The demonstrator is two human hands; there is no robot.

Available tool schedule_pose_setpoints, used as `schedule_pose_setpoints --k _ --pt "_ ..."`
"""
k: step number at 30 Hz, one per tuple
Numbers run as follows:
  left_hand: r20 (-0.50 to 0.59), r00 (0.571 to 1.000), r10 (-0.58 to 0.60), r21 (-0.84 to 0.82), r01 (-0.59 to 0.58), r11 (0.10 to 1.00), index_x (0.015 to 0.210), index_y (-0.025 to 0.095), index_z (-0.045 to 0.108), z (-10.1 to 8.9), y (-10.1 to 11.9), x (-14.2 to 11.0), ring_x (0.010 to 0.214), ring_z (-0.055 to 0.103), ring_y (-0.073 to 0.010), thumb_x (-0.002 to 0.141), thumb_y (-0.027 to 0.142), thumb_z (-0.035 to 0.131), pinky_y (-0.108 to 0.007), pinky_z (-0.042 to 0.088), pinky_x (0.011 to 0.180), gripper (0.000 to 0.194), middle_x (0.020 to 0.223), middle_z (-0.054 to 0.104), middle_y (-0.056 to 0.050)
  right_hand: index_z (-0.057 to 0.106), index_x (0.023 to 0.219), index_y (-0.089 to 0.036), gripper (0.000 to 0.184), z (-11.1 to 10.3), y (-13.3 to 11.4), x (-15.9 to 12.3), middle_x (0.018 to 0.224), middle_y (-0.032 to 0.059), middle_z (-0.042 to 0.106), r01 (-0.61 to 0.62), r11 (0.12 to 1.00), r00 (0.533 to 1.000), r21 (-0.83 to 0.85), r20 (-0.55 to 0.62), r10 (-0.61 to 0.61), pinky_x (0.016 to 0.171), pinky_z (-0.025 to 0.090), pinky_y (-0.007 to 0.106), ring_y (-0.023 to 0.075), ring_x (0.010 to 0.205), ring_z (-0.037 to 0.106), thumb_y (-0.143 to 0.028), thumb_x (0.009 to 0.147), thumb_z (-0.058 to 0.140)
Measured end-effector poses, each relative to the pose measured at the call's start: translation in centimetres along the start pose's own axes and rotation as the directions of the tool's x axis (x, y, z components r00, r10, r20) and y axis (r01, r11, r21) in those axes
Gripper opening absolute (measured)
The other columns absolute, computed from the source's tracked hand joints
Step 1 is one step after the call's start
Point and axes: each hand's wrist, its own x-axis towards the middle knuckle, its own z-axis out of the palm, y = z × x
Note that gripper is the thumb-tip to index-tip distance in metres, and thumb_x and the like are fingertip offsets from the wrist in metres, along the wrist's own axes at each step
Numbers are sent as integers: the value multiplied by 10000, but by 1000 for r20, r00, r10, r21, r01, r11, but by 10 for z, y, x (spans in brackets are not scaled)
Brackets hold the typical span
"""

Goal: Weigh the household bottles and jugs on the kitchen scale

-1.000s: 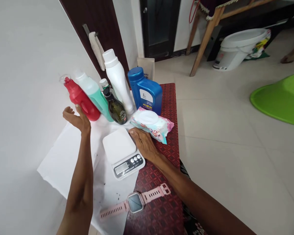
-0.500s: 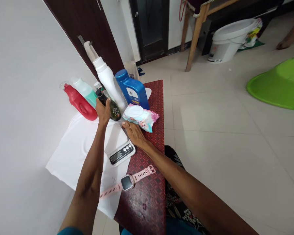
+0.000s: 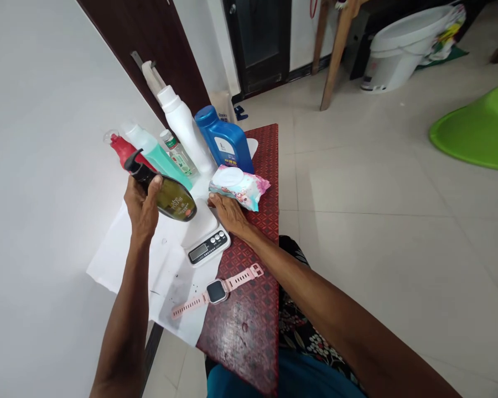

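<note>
Rightward of the scale [image 3: 206,235], red tabletop [image 3: 243,309] runs to an edge; beside the scale's far-right corner the right hand [image 3: 229,214] rests palm-down, grip hidden; off its far-left corner, the left hand [image 3: 143,207] clasps the tilted pump bottle [image 3: 174,200] aloft.

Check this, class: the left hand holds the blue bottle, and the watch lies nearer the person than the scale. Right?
Wrong bottle: in the head view, the left hand holds the dark green pump bottle. The watch's position is correct.
</note>
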Motion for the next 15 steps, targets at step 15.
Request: schedule_pose_setpoints --k 15 --pt "147 987 -72 -30 77 997 1174 241 673 2 10 -37 1030 674 -239 924 597 750 -399 546 938 441 1085 688 -50 687 893 -268 642 -13 -15 4 965 139 790 -150 981 984 124 112 136 990 585 496 295 978 751 -653 1111 222"
